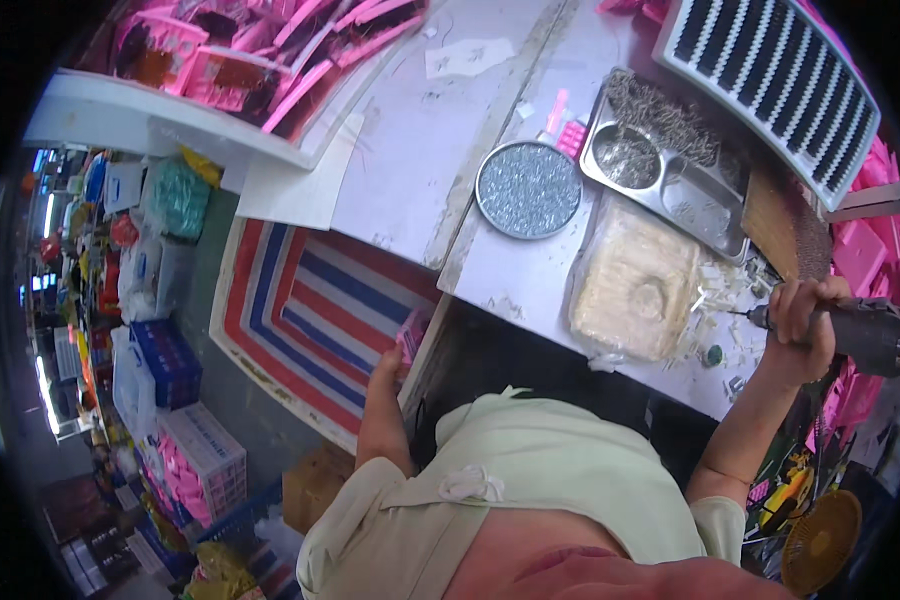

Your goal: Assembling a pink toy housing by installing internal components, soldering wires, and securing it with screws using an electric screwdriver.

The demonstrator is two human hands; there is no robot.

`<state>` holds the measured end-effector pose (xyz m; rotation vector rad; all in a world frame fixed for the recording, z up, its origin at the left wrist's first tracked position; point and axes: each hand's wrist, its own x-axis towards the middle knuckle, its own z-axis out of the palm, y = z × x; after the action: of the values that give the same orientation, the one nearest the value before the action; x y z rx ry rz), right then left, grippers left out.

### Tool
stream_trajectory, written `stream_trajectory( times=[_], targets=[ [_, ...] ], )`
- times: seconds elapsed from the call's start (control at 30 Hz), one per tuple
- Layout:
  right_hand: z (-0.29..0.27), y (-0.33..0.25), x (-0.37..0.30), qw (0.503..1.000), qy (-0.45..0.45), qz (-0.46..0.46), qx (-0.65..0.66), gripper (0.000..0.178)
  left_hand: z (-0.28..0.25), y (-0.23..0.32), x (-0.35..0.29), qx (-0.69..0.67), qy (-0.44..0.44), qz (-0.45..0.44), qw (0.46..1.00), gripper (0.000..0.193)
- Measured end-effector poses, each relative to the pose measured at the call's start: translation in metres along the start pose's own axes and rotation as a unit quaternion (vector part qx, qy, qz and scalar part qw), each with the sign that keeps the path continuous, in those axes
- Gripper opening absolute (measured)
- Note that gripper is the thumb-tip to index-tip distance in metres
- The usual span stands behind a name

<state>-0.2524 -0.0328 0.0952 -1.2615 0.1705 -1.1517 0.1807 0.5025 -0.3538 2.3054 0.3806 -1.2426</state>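
Note:
My right hand (802,325) is wrapped round a dark power screwdriver (868,336), its thin bit pointing left over the table's right part. My left hand (387,370) is closed on a small pink plastic piece (413,330), held at the side of a box lined with striped cloth (315,300). Part of that piece is hidden by the fingers. Left of the screwdriver tip lies a block wrapped in clear plastic (632,280), with small white pieces (712,290) scattered beside it. A round dish of small metal parts (528,188) stands farther back.
A steel tray (705,205) holds loose screws in its compartments. A black-and-white striped rack (775,85) leans at the far right. Pink plastic parts (255,65) fill a white-edged bin at the far left. Boxes (205,465) stand on the floor at left.

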Motion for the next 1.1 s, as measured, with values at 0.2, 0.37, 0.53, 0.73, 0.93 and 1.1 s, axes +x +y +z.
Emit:
stream_trajectory(
  times=[0.2,0.37,0.53,0.73,0.93,1.1],
  targets=[
    [-0.009,-0.016,-0.009,0.988,0.08,0.067,-0.112,0.056,-0.051,0.303,-0.239,0.243,-0.223,0.329,0.885,0.038],
    [0.0,-0.015,0.002,0.955,0.161,0.078,-0.238,0.088,0.016,0.547,-0.355,0.088,-0.194,0.676,0.705,0.022],
    [0.017,-0.008,0.023,0.943,0.201,0.044,-0.26,0.093,0.172,0.786,-0.293,-0.102,-0.262,0.543,0.791,0.055],
    [-0.005,-0.016,0.012,0.927,0.245,0.044,-0.279,0.087,0.306,0.903,-0.264,-0.127,-0.222,0.55,0.795,0.068],
    [-0.02,-0.023,0.01,0.925,0.245,0.042,-0.288,0.086,0.294,0.894,-0.28,0.074,0.261,0.657,0.703,0.049],
    [-0.018,-0.011,0.019,0.889,0.229,-0.082,-0.389,0.082,0.12,0.849,-0.278,0.123,0.23,0.637,0.726,0.043]
  ],
)
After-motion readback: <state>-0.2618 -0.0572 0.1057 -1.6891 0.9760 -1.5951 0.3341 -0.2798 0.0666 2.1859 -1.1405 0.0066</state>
